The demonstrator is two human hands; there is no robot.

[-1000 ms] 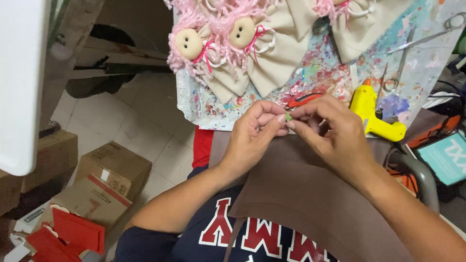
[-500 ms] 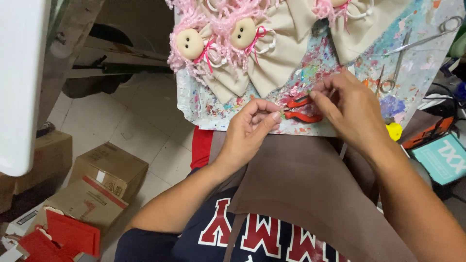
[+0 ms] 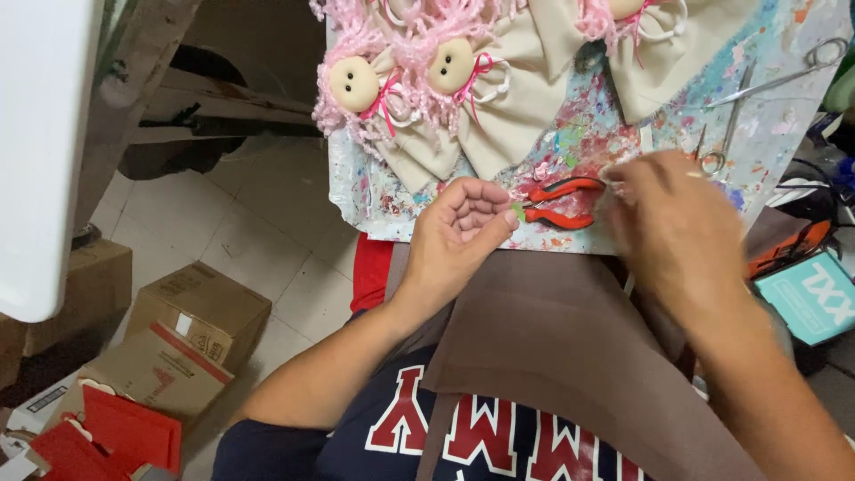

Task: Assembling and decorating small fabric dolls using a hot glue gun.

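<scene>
My left hand (image 3: 459, 230) is curled just below the edge of the paint-splattered board (image 3: 570, 142), pinching a tiny green piece (image 3: 518, 212) between thumb and forefinger. My right hand (image 3: 670, 223) is blurred and reaches over the board just right of the red-handled pliers (image 3: 557, 203), fingertips down on the surface; whether it grips anything is unclear. Small dolls with pink yarn hair and cream cloth dresses (image 3: 427, 98) lie across the board's far side. A brown apron (image 3: 570, 356) covers my lap.
Silver scissors (image 3: 739, 107) lie on the board's right part. A teal box (image 3: 815, 298) and orange tool sit to the right. Cardboard boxes (image 3: 191, 321) and red pieces (image 3: 107, 436) stand on the tiled floor at left. A white panel (image 3: 40, 151) fills the left edge.
My hands have separated: the right one moved away to the right over the board, uncovering the red pliers, while the left stayed with the green piece. The yellow glue gun is no longer visible.
</scene>
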